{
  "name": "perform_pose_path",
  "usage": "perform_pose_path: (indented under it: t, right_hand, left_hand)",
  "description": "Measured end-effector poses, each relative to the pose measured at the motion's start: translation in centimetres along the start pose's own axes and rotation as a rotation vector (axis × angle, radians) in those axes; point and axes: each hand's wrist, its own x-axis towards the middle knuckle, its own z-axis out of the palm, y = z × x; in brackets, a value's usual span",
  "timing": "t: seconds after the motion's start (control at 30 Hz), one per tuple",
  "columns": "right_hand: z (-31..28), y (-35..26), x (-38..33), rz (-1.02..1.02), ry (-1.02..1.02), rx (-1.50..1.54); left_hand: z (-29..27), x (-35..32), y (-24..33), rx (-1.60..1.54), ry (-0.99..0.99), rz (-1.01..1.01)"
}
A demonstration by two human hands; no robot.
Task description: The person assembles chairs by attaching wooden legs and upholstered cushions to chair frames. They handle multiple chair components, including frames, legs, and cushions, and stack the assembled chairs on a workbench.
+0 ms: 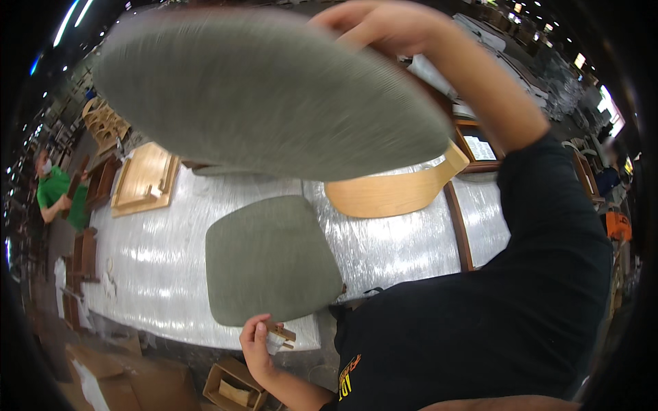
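Observation:
My right hand [391,27] is raised at the top, its fingers closed on the far edge of a large grey-green padded seat [274,96], which is tilted and blurred by motion. A second grey-green padded seat [271,260] lies flat on the plastic-wrapped table [157,253]. At that seat's near edge, my left hand [258,349] is closed, with a small brown wooden piece [284,333] at its fingertips. White material shows just under the piece. A curved light-wood chair back [391,194] rests on the table, partly hidden behind the raised seat.
A light-wood panel [144,179] lies at the table's far left. A dark wooden strip [459,226] runs along its right part. Cardboard boxes [233,383] stand on the floor below the near edge. A person in green [62,192] holds wood at the left.

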Motion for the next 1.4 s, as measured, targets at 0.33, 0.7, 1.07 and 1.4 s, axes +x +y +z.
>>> perform_pose_path:
  t: [0.33,0.7,1.07,1.4]
  right_hand:
    - [-19.1,8.1,-13.5,0.355,0.323,-0.189]
    - [-16.7,28.1,-10.5,0.253,0.074,-0.326]
    - [-15.0,37.2,-1.2,0.268,-0.051,-0.175]
    - [-15.2,51.1,5.4,0.397,-0.135,-0.22]
  left_hand:
    - [23.7,21.6,1.3,-0.08,-0.378,0.016]
    - [42.5,33.9,-8.7,-0.277,-0.451,-0.464]
    - [50.4,47.0,-22.1,-0.868,-0.409,-0.623]
    - [49.6,49.1,-26.0,-0.926,-0.311,-0.622]
